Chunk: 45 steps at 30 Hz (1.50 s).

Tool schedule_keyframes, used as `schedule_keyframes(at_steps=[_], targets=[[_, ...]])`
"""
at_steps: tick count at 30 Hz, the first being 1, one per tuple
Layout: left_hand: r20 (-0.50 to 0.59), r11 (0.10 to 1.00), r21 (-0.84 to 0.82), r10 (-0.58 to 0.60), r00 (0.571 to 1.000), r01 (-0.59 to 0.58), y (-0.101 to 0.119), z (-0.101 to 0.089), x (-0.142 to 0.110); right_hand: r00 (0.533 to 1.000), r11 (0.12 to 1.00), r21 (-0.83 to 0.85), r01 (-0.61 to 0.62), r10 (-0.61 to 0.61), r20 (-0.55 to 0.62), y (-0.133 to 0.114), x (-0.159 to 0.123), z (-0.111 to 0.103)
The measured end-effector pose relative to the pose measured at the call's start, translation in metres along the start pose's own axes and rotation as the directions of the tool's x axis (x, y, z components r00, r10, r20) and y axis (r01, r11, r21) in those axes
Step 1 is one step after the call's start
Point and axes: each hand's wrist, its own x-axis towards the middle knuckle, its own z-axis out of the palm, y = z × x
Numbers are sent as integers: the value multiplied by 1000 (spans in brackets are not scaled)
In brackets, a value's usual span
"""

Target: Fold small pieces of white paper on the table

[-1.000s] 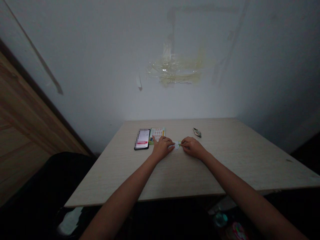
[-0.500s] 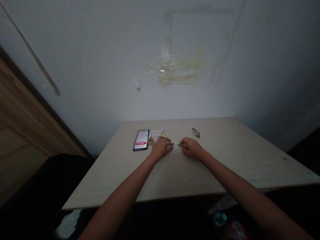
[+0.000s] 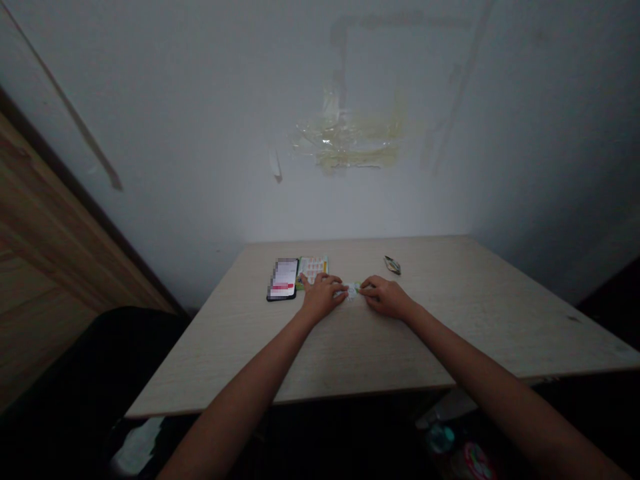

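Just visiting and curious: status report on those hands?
Left hand, right hand at a small white-green paper piece. Phone and printed card beside left hand.

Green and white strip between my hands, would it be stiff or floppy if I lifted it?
The strip looks thin, like paper or film, so it is probably light and floppy. Its crumpled white middle suggests it would crease easily. Lying low on the table, it seems unlikely to roll, though the left hand and right hand partly hide it.
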Motion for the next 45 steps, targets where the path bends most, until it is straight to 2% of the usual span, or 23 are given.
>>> schedule_keyframes(at_steps=[10,19,28,32,39,45], targets=[[-17,1000,-12,3,1000,-3,-1,2,-1,990,983,155,-101,114,-77,7,2,12],[-15,1000,10,6,1000,-6,0,0,-1,997,998,20,-61,62,-44,-5,3,5],[-38,1000,-3,7,999,-7,-1,3,-1,999,998,22,-52,51,18,-5,1,0],[-24,1000,4,0,1000,0,-2,4,-1,998,997,30,-70,70,-6,-7,0,3],[-31,1000,-5,12,999,-12,-2,2,-1,986,972,196,-127,145,-82,2,2,9],[-23,1000,14,1,1000,-1,1,-1,-2,991,988,123,-98,108,-77,0,3,10]])
